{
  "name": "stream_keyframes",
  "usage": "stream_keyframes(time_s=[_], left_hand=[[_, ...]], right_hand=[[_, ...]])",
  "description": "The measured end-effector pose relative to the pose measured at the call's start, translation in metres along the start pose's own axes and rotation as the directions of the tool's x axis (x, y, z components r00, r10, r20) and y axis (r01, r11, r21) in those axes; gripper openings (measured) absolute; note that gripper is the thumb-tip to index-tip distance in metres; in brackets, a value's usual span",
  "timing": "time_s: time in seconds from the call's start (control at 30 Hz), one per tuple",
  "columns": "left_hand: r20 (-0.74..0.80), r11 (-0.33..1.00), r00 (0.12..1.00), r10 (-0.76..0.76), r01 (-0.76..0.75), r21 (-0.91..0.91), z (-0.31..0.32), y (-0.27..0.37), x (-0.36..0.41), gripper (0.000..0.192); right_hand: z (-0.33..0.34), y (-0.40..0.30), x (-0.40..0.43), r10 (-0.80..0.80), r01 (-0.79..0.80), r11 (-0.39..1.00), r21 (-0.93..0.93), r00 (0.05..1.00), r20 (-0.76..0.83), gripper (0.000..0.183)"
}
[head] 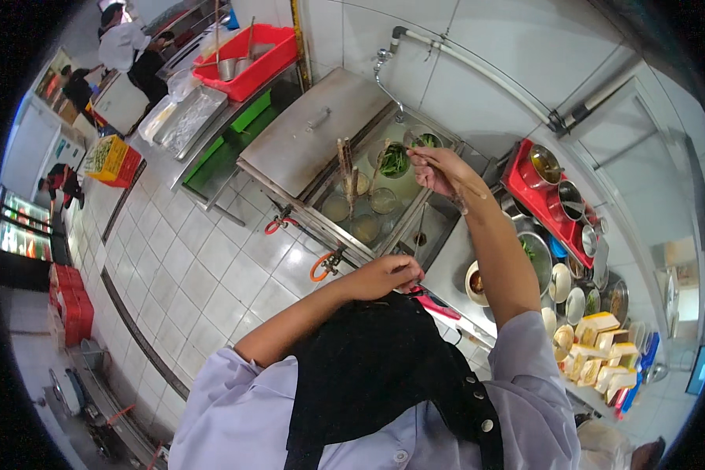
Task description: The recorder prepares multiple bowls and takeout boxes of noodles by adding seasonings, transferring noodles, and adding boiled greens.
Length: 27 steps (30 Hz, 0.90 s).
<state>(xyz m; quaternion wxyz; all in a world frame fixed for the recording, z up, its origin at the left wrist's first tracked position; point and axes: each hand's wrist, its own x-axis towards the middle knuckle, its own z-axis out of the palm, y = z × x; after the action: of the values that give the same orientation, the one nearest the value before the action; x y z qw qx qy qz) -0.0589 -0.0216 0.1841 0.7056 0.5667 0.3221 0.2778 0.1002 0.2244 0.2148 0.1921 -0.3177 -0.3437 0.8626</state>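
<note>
My right hand [443, 171] reaches over the far end of a steel noodle boiler [388, 244] full of cloudy liquid. Its fingers are closed on a thin wooden stick [424, 156]; whether this is a chopstick or a strainer handle is unclear. Just beyond the fingers, a round strainer [414, 130] holds leafy greens. More greens [395, 161] fill the strainer beside it. Several other strainers sit in the liquid, with upright wooden handles [345, 167]. My left hand [385, 277] is near the boiler's front edge, close to my black apron, fingers curled; its grip is hidden.
A steel lid [323, 126] covers the boiler's left part, under a wall tap [399, 114]. Valves with an orange ring handle [323, 267] stick out in front. Right stand a red tray [549, 194] of pots, bowls [560, 282] and paper boxes [602, 352]. People work far left.
</note>
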Motion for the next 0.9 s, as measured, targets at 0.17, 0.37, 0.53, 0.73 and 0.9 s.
stream_keyframes(time_s=[0.17,0.37,0.53,0.73,0.9], left_hand=[[-0.121,0.812,0.977,-0.175,0.074,-0.578,-0.011,0.042,0.028,0.063],[-0.259,0.798,0.959,-0.113,-0.068,-0.598,-0.025,0.071,0.06,0.047],[-0.328,0.873,0.939,-0.104,-0.072,-0.483,-0.013,0.07,0.044,0.031],[-0.263,0.896,0.963,-0.057,-0.067,-0.44,0.001,0.101,0.033,0.039],[-0.33,0.884,0.934,-0.134,-0.038,-0.466,0.017,0.108,0.029,0.044]], right_hand=[[0.006,0.011,-0.004,0.0,0.0,0.999,-0.039,1.0,0.015,0.02],[-0.005,0.052,0.015,-0.224,0.141,0.897,-0.419,0.962,-0.156,0.031],[0.034,0.065,-0.009,-0.308,0.181,0.874,-0.451,0.924,-0.228,0.038],[0.032,0.059,-0.045,-0.28,0.044,0.83,-0.557,0.895,-0.347,0.043],[0.025,0.071,-0.097,-0.25,0.151,0.956,-0.252,0.87,-0.426,0.037]])
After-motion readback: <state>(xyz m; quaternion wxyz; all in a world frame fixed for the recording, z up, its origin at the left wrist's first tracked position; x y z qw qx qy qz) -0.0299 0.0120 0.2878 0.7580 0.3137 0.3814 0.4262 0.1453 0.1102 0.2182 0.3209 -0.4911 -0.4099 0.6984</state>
